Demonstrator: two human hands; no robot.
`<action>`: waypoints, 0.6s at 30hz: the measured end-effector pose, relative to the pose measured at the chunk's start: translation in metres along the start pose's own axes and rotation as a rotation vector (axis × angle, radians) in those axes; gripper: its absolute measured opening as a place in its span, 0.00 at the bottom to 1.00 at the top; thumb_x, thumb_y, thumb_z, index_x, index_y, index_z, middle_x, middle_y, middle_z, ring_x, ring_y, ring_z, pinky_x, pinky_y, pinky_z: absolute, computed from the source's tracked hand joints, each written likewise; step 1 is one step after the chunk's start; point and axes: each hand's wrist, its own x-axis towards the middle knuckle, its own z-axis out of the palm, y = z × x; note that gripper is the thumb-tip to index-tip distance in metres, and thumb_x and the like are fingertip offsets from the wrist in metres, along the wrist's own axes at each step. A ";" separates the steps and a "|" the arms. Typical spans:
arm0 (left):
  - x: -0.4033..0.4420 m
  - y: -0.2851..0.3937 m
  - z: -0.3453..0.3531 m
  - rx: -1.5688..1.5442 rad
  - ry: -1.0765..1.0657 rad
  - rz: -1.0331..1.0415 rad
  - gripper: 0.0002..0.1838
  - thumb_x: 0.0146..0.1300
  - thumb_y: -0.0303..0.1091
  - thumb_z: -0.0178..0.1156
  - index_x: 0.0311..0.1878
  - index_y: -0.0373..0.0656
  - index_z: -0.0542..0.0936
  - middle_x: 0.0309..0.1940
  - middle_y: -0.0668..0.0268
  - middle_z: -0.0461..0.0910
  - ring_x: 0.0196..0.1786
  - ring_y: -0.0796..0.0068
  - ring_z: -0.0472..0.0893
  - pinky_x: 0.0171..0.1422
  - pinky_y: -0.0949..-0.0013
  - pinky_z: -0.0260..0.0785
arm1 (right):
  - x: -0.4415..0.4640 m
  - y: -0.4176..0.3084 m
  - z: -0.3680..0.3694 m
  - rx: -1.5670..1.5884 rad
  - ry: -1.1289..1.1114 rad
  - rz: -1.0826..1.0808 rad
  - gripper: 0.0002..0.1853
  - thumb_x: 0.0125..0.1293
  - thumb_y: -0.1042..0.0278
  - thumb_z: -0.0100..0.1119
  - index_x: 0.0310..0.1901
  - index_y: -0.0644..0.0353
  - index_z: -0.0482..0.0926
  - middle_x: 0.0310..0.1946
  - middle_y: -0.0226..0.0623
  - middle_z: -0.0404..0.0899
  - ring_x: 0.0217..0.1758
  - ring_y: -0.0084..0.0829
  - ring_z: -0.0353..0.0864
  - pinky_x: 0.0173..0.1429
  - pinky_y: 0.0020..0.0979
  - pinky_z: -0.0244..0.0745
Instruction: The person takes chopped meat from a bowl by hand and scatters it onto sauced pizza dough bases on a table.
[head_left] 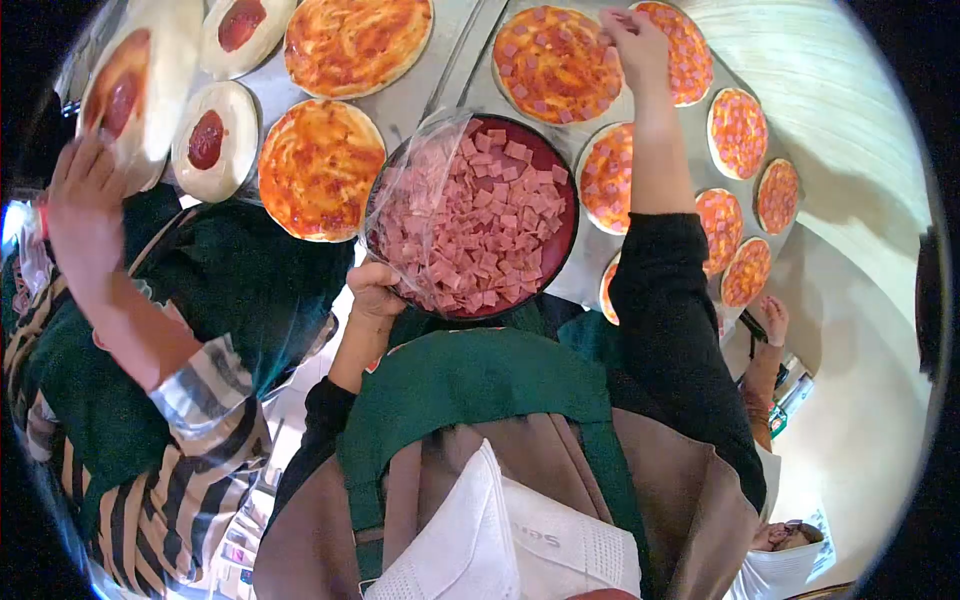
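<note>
My left hand (pixel 375 290) grips the near-left rim of a round dark-red bowl (pixel 540 140), its fingers partly under the edge. Inside lies a heap of diced ham (pixel 490 225), and clear plastic film (pixel 415 200) drapes over the bowl's left side. My right hand (pixel 640 45) reaches forward, over the gap between a sauced pizza base scattered with ham (pixel 555 65) and another ham-topped pizza (pixel 685 60). Its fingers are bent together; anything between them is too small to make out.
To the left, pizza bases with red sauce only (pixel 320 170) lie on the metal table (pixel 400 95). A co-worker's hand (pixel 85 190) is at a dough base (pixel 150 110) there. Several smaller ham-topped pizzas (pixel 738 133) sit at right, near another person's hand (pixel 773 320).
</note>
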 end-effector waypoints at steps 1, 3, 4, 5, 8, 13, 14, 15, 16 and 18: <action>-0.005 0.042 -0.055 0.905 -0.044 0.341 0.44 0.24 0.27 0.45 0.58 0.34 0.60 0.55 0.56 0.66 0.55 0.59 0.67 0.62 0.61 0.57 | 0.009 0.018 -0.007 0.497 -0.069 0.145 0.10 0.53 0.72 0.57 0.37 0.65 0.76 0.28 0.38 0.77 0.37 0.31 0.77 0.41 0.27 0.72; -0.007 0.041 -0.055 0.904 -0.004 0.453 0.43 0.25 0.26 0.46 0.58 0.33 0.60 0.52 0.55 0.68 0.53 0.56 0.69 0.61 0.60 0.59 | 0.007 0.022 -0.013 0.989 -0.135 0.278 0.09 0.54 0.76 0.55 0.38 0.68 0.74 0.30 0.38 0.75 0.39 0.31 0.76 0.41 0.26 0.72; -0.006 0.039 -0.055 0.872 -0.122 0.479 0.43 0.25 0.26 0.46 0.58 0.33 0.60 0.52 0.55 0.68 0.54 0.56 0.69 0.61 0.59 0.59 | 0.003 0.025 -0.014 1.046 -0.115 0.319 0.09 0.55 0.77 0.54 0.38 0.68 0.71 0.35 0.41 0.74 0.42 0.31 0.75 0.45 0.24 0.70; -0.006 0.037 -0.054 0.873 -0.124 0.477 0.43 0.25 0.26 0.46 0.58 0.33 0.60 0.52 0.55 0.68 0.54 0.56 0.69 0.61 0.59 0.59 | -0.002 0.026 -0.015 1.103 -0.095 0.360 0.08 0.56 0.79 0.52 0.38 0.68 0.69 0.41 0.43 0.73 0.45 0.32 0.74 0.49 0.23 0.69; -0.005 0.036 -0.055 0.863 -0.081 0.558 0.43 0.25 0.27 0.46 0.57 0.33 0.60 0.52 0.55 0.67 0.54 0.56 0.69 0.61 0.59 0.59 | -0.006 0.054 -0.012 0.910 -0.186 0.307 0.10 0.55 0.80 0.53 0.40 0.70 0.69 0.39 0.44 0.74 0.43 0.31 0.75 0.50 0.24 0.70; -0.005 0.043 -0.058 0.896 -0.078 0.563 0.43 0.24 0.28 0.46 0.57 0.33 0.61 0.53 0.56 0.68 0.55 0.56 0.68 0.62 0.58 0.58 | -0.020 0.053 -0.004 0.648 -0.065 0.234 0.12 0.52 0.81 0.57 0.40 0.73 0.72 0.34 0.41 0.75 0.36 0.30 0.78 0.39 0.24 0.75; -0.004 0.043 -0.059 0.896 -0.079 0.564 0.43 0.24 0.28 0.46 0.57 0.33 0.61 0.53 0.56 0.68 0.55 0.56 0.68 0.62 0.58 0.58 | -0.020 0.051 -0.005 0.598 -0.043 0.248 0.12 0.52 0.80 0.57 0.40 0.72 0.72 0.33 0.40 0.76 0.34 0.29 0.78 0.38 0.23 0.75; -0.004 0.044 -0.060 0.893 -0.062 0.577 0.43 0.24 0.28 0.47 0.57 0.33 0.61 0.53 0.56 0.68 0.55 0.56 0.68 0.62 0.59 0.58 | -0.019 0.050 -0.006 0.598 -0.044 0.247 0.12 0.52 0.80 0.57 0.40 0.72 0.72 0.33 0.40 0.76 0.34 0.29 0.78 0.38 0.23 0.75; -0.004 0.044 -0.060 0.889 -0.044 0.591 0.43 0.24 0.28 0.47 0.57 0.33 0.61 0.53 0.56 0.68 0.55 0.56 0.68 0.62 0.59 0.58 | -0.017 0.050 -0.006 0.513 -0.054 0.259 0.11 0.52 0.80 0.57 0.39 0.72 0.73 0.31 0.40 0.76 0.34 0.28 0.78 0.37 0.22 0.74; -0.006 0.046 -0.062 0.901 -0.052 0.587 0.43 0.24 0.28 0.47 0.57 0.33 0.61 0.53 0.56 0.68 0.55 0.56 0.68 0.62 0.59 0.58 | -0.011 0.053 -0.006 0.427 -0.065 0.269 0.11 0.52 0.79 0.57 0.38 0.71 0.74 0.30 0.39 0.77 0.33 0.27 0.78 0.36 0.22 0.74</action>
